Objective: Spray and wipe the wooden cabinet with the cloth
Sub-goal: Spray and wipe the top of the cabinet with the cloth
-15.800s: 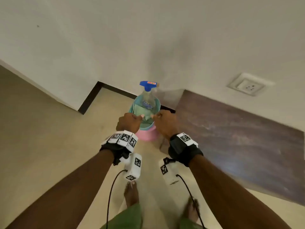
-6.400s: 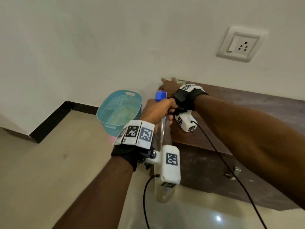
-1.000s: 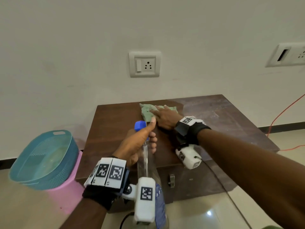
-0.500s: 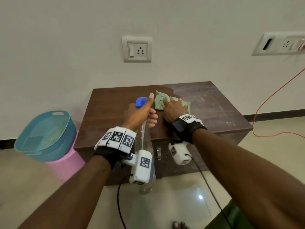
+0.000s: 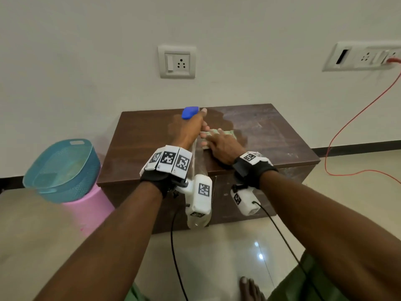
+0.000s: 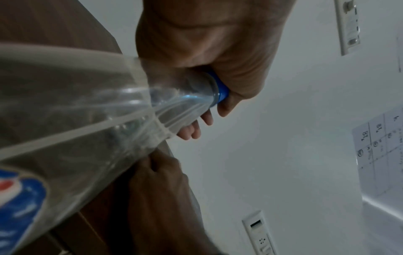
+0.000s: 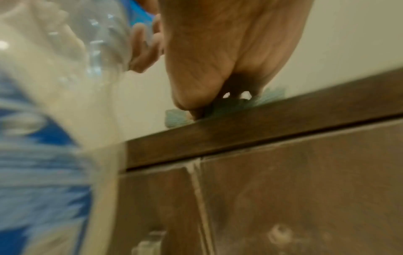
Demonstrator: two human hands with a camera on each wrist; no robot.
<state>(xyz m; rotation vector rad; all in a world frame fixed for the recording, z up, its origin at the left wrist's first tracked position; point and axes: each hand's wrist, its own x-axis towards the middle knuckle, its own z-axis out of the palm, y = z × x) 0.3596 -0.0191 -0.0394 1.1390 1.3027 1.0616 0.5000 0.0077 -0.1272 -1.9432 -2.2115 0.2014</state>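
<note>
My right hand point(image 5: 223, 146) has dragged the cloth point(image 5: 225, 134) nearer, fingers flat on it mid-cabinet point(image 5: 271, 135). Left hand point(image 5: 191, 129) stays wrapped round the spray bottle point(image 6: 109, 107) neck. Far strip looks wet; near half awaits wiping.

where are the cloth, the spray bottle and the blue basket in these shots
cloth point(image 5: 227, 133), head view, green edge showing past the right hand's fingers
spray bottle point(image 6: 187, 101), left wrist view, clear neck below the blue cap
blue basket point(image 5: 71, 192), head view, outer mesh wall
</note>
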